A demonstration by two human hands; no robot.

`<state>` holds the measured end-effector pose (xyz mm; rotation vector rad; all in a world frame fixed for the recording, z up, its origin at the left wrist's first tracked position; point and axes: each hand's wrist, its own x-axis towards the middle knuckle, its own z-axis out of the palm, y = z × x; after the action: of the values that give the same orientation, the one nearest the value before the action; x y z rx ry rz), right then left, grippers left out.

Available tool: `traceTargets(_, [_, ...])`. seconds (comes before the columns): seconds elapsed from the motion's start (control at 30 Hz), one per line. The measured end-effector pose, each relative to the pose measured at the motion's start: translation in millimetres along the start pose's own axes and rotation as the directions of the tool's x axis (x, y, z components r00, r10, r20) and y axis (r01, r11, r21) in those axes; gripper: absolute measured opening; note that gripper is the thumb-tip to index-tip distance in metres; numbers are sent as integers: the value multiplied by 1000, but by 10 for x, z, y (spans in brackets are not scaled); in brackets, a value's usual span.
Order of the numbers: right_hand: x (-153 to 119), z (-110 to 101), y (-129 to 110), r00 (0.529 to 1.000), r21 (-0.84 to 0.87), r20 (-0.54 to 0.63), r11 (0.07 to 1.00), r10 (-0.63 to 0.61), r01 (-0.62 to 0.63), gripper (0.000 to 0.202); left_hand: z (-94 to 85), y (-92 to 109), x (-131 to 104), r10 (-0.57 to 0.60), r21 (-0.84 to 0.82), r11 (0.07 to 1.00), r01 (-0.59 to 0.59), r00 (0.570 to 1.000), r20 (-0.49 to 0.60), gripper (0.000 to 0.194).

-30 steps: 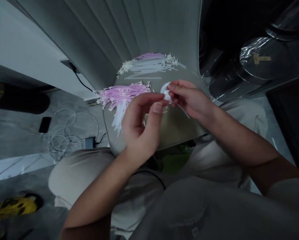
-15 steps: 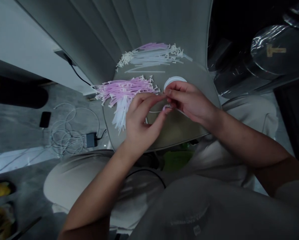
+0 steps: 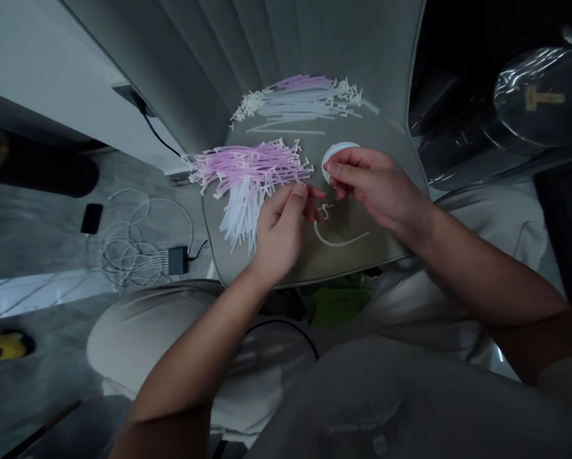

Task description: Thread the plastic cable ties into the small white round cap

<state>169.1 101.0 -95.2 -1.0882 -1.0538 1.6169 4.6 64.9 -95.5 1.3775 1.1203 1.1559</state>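
My left hand [image 3: 283, 229] is closed, thumb pressed to the index finger beside the pink strips; whatever it pinches, if anything, is hidden. A thin white strip [image 3: 342, 243] curves just right of its fingers, with a small white T-shaped end. Whether the strip is held or lies on the seat, I cannot tell. Fingertips together, my right hand [image 3: 369, 182] is over a white round roll [image 3: 330, 155], partly covering it; what is between the fingertips is too small to make out. A pile of pink strips [image 3: 248, 164] with white ends lies across a bundle of white strips [image 3: 242, 213].
These things lie on a grey padded chair seat [image 3: 381, 131]. Farther back is another row of white strips [image 3: 300, 102]. Coiled white cables [image 3: 128, 255] run to a black box [image 3: 178, 260] on the floor at left. Clear plastic-wrapped items [image 3: 506, 127] stand at right.
My hands have drawn apart, the left hand now lower and more closed. The white strip that ran between them now curves free below the right hand. The camera view has shifted slightly.
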Motion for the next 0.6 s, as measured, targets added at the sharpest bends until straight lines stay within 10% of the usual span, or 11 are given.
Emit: traceTargets(0.6, [109, 31, 369, 992, 45, -111, 997, 61, -56, 7, 35, -529, 91, 3, 230, 973, 20, 995, -98, 21])
